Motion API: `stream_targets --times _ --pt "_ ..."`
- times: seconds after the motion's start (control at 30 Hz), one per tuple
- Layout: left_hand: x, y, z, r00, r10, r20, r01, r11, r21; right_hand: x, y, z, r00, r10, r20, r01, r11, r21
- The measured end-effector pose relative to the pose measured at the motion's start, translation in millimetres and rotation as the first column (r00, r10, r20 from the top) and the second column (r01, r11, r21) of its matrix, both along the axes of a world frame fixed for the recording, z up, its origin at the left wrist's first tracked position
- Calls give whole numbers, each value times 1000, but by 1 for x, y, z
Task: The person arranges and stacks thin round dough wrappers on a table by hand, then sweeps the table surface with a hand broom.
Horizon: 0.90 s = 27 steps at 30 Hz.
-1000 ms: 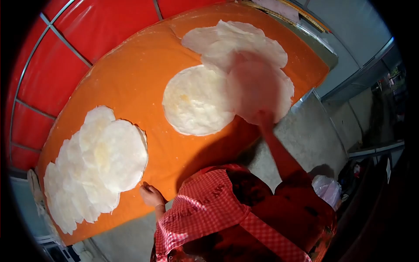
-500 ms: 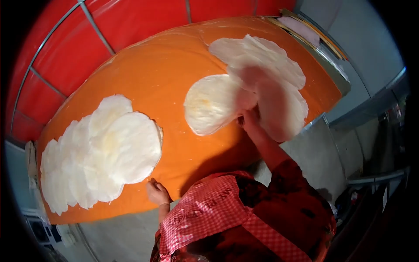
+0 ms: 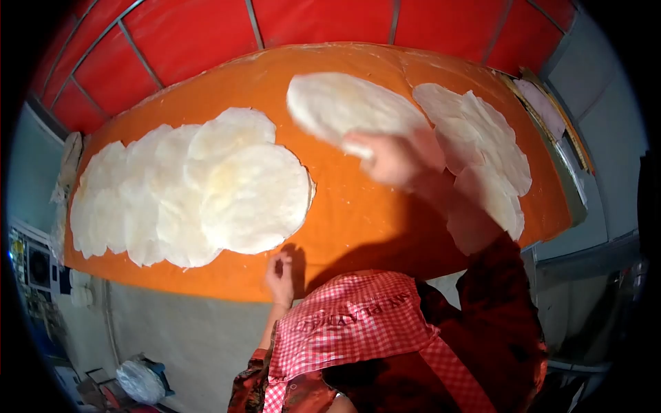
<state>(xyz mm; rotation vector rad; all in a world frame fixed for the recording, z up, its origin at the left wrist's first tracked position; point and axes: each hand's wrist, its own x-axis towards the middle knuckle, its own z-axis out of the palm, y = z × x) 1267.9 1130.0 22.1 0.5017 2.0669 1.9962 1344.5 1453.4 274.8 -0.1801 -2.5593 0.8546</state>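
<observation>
And the right hand [image 3: 394, 164] is clamped on a thin round sheet's [image 3: 351, 103] near edge over the orange cloth [image 3: 358, 230], presumably keeping it spread, while the empty left hand [image 3: 279, 277], fingers loosely apart, waits near overlapping rounds [image 3: 255, 196].

The cloth [image 3: 358, 227] on the tabletop is orange; the flatbreads [image 3: 251, 196] are creamy white, the wall panels [image 3: 323, 24] red, the apron [image 3: 351, 316] pink-and-white gingham.

Bears, across an orange cloth [image 3: 344, 189] flecked with white, a broad overlapping spread of thin pale rounds [image 3: 165, 193] at left and a smaller overlapping cluster [image 3: 485, 141] of similar ones at right.
</observation>
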Motion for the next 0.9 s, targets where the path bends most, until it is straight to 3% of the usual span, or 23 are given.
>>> stream_targets --times 0.03,0.07,0.1,0.13,0.17,0.23,0.27,0.37,0.47,0.57,0.6,0.7,0.73,0.77,0.8,0.83,0.87,0.9 --pt "4 12 18 921 -153 357 61 965 255 -1 -16 -19 995 99 4 -98 980 175" --pt "7 25 41 790 -321 522 47 881 471 -1 -33 -46 978 201 -54 -190 970 154" --pt "5 37 59 757 -407 512 122 857 501 2 -56 -63 980 92 176 -108 990 87" --pt "-2 45 61 708 -473 524 157 829 537 1 -66 -105 952 40 303 -102 976 192" --pt "-8 52 51 661 -511 550 143 805 576 4 -81 -96 854 70 516 -122 990 67" --pt "-17 61 12 554 -584 593 105 756 646 7 -86 -146 858 90 506 -199 966 164" --pt "-18 61 1 560 -549 621 98 788 608 11 -83 -193 863 123 489 -177 982 65" --pt "-12 59 8 557 -479 678 80 844 531 19 -73 -197 900 266 346 -251 964 -88" --pt "-11 54 -7 481 -557 677 19 779 627 23 -64 -178 857 304 416 -233 949 -213" --pt "-9 51 2 577 -561 594 147 787 600 24 -55 -207 942 244 231 -213 966 -149" --pt "-9 51 -1 591 -542 597 151 802 579 24 -59 -202 963 212 166 -173 960 -222" --pt "-9 55 -12 608 -475 635 135 851 507 14 -37 -210 997 79 27 -80 995 58" --pt "-10 58 -14 593 -445 671 114 872 477 5 -29 -191 995 39 -90 -42 999 -34" --pt "-9 58 -15 575 -409 709 91 893 441 -4 -6 -175 999 -48 -13 49 997 66" --pt "-7 58 -14 571 -387 724 73 902 426 -15 5 -148 995 -76 -69 70 994 -78" --pt "-7 59 -11 568 -367 737 57 910 410 -27 11 -129 953 -115 -281 37 962 -270" --pt "-8 61 -9 566 -350 747 43 917 397 -30 28 -107 974 -145 -172 126 985 -116" --pt "-10 61 -10 562 -352 749 53 919 391 -28 22 -75 971 -125 -202 122 992 -25"
